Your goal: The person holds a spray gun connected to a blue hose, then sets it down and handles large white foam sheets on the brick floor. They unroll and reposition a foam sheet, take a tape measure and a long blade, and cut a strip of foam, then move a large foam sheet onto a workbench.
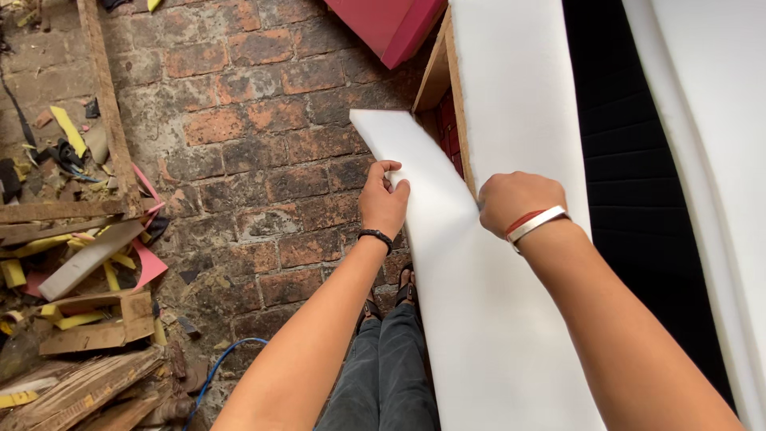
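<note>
You are smoothing a white foam sheet [479,303] over the wooden frame edge [451,88] at upper centre: your left hand [383,203] is pinching its hanging flap, and your right hand [511,199], fisted, is pressing the fold. Fastening, apparently, is not yet done.

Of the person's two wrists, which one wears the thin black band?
The left hand, gripping the edge of the white foam sheet, has the thin black band on its wrist. The right hand instead wears a red and white band.
</note>
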